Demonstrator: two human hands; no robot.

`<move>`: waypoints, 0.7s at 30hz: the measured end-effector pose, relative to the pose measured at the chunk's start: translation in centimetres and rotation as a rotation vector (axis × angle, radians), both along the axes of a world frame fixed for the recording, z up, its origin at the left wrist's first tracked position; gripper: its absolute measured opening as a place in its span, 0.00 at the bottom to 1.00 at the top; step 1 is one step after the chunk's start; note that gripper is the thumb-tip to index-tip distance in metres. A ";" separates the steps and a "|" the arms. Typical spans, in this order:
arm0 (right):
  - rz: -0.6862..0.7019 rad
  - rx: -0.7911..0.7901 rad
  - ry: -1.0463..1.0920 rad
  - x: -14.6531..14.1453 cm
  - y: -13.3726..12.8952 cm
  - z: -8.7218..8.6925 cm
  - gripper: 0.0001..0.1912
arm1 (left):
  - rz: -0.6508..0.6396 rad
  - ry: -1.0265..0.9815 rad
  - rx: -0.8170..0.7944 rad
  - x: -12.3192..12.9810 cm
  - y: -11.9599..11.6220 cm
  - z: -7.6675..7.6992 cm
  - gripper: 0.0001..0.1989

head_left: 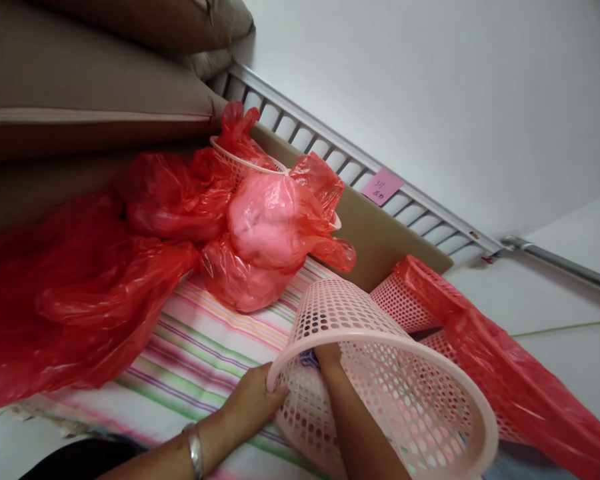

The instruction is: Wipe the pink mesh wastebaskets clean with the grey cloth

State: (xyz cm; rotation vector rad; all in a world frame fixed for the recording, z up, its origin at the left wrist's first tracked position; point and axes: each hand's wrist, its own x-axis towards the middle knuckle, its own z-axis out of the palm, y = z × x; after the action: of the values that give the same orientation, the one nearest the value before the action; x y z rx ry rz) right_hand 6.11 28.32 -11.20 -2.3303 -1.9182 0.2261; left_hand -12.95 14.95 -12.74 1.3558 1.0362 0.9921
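Observation:
A pale pink perforated plastic basket [347, 310] lies tilted on a striped sheet, its wide mouth facing me. My left hand [254, 399], with a silver bangle at the wrist, is closed on the left side of the basket's rim. Reaching inside through the mouth is my right hand [329, 355], against the inner wall. Beside its fingers shows a bit of bluish-purple cloth [309, 359], bunched in the hand; the basket wall partly hides the fingertips.
Red plastic bags [275, 220], several of them stuffed, lie left and behind. Two more baskets [403, 300] draped with red plastic stand at right. A metal bed rail [320, 137] with a pink note [383, 185] runs along the wall. Brown cushions [95, 80] rise at upper left.

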 end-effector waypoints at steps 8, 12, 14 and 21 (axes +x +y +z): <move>-0.033 -0.059 -0.028 0.0 -4.2 -0.2 0.22 | -0.076 -0.076 -0.158 1.5 -0.9 -2.0 0.13; -0.014 -0.101 -0.035 -0.2 -9.8 -0.5 0.30 | -0.066 -0.069 -0.140 1.4 -0.7 -1.7 0.14; 0.067 -0.092 -0.012 -0.3 -13.1 -0.9 0.32 | -0.066 -0.066 -0.136 1.4 -0.7 -1.5 0.14; 0.031 -0.121 -0.005 -0.2 -18.2 -1.7 0.28 | -0.037 -0.053 -0.086 1.2 -1.0 -1.1 0.13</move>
State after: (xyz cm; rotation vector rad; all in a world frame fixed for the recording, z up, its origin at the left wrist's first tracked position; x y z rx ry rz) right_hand 5.94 10.12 -12.89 -2.3791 -1.9967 0.3493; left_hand -11.77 13.94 -13.89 1.2678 0.9994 0.9412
